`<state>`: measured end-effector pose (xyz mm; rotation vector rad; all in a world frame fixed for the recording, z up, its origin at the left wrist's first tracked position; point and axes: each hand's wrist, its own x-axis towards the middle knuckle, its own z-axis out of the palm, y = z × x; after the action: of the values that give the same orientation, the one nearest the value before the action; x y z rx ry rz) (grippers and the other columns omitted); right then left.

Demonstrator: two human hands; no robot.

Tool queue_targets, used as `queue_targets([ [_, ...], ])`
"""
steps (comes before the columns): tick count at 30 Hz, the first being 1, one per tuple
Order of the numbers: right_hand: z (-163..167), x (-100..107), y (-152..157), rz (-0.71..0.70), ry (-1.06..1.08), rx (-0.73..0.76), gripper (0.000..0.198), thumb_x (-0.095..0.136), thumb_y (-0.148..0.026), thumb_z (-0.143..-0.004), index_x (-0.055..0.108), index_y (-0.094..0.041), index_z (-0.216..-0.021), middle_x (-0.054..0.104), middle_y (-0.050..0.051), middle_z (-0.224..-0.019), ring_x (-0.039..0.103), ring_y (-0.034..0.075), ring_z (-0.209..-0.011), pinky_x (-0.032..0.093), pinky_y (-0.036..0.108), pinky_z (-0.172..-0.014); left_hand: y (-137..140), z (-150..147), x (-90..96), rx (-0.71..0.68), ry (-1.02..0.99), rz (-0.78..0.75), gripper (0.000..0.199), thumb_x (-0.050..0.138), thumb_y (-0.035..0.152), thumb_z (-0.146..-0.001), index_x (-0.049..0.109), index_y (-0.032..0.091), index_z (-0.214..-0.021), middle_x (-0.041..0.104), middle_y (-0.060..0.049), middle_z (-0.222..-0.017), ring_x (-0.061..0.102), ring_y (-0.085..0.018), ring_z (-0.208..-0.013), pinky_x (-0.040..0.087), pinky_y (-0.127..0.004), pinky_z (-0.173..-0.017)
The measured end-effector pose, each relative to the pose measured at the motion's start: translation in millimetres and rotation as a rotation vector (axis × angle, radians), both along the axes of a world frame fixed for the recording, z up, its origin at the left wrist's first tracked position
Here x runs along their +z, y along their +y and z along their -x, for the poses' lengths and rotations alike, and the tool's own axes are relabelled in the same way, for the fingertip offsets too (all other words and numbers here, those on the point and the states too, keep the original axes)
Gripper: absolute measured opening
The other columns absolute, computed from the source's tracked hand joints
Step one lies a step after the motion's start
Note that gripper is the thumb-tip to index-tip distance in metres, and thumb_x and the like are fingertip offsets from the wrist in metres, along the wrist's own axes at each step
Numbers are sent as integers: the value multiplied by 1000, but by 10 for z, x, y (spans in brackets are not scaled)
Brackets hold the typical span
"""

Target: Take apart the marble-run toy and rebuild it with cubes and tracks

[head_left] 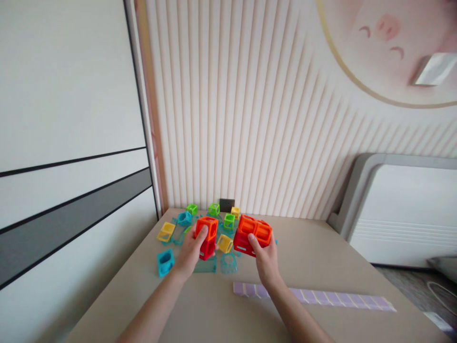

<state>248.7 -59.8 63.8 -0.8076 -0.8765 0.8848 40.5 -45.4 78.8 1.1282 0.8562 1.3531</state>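
Note:
My left hand (192, 250) is closed on a pair of hollow toy blocks (207, 236), orange above red, raised over the table. Across a small gap, my right hand (266, 255) grips a larger cluster of hollow red and orange blocks (253, 233), thumb on its near face. The two held pieces are apart. Beneath and behind them lie loose hollow cubes: a yellow block (224, 243) between the hands, a green block (229, 220) farther back, and a blue block (165, 262) left of my left hand. Some fingers are hidden behind the held blocks.
Translucent teal pieces (228, 263) lie among the cubes on the beige table (200, 305). A long purple segmented strip (321, 297) crosses the right front, partly behind my right forearm. A ribbed wall (228, 109) with a black socket (227, 205) borders the back; a white cabinet (71, 95) stands left.

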Motion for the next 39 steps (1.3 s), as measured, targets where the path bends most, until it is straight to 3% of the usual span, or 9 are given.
queue_targets([
  [2,-13,1,-3,1,-17,-35,64,84,-43,-73,56,-21,-126,75,8,-111,73,27,-96,62,42,-83,106,122,79,146,170,-41,58,63,69,-81,57,21,-112,67,1,-64,68,-21,-49,49,-26,-39],
  [5,-9,-7,9,33,-27,-52,58,82,-45,-75,57,-20,-122,75,9,-111,73,26,-96,62,42,-83,385,270,211,241,484,-112,63,45,70,-91,42,25,-134,73,-3,-82,70,-21,-52,50,-28,-42],
  [7,6,-16,16,50,-33,-52,54,82,-45,-76,58,-20,-118,74,9,-111,73,25,-96,62,41,-84,613,312,281,273,917,-173,60,22,62,-101,31,23,-145,75,-6,-90,73,-20,-61,53,-28,-52],
  [11,42,-26,4,55,-25,-12,58,83,-46,-74,57,-21,-119,75,7,-110,74,25,-95,62,41,-83,1015,242,357,276,1215,-223,58,45,54,-98,40,25,-147,76,-12,-106,72,-31,-99,52,-36,-81],
  [17,63,-26,-13,58,-32,9,62,84,-46,-72,55,-21,-120,75,8,-108,73,26,-95,62,41,-82,1380,-12,365,204,1515,-227,57,55,49,-93,46,30,-146,73,-14,-120,65,-36,-116,46,-41,-93],
  [27,46,-70,15,41,-38,15,63,82,-42,-75,50,-20,-124,73,9,-111,72,26,-97,60,44,-88,1603,-246,272,149,1649,-156,60,37,40,-99,27,17,-153,70,-22,-123,68,-34,-113,49,-39,-85],
  [34,46,-22,-14,49,-43,8,60,83,-42,-74,53,-20,-121,73,8,-110,72,26,-96,61,42,-84,1506,-134,104,137,1571,-168,48,47,25,-93,44,15,-139,70,-19,-123,67,-31,-115,48,-37,-90],
  [39,49,-9,-27,38,-36,27,60,81,-42,-76,52,-20,-125,72,9,-112,72,26,-98,61,40,-83,1339,-111,172,233,1401,-251,38,45,25,-96,52,13,-131,64,-20,-131,54,-31,-131,40,-42,-107],
])
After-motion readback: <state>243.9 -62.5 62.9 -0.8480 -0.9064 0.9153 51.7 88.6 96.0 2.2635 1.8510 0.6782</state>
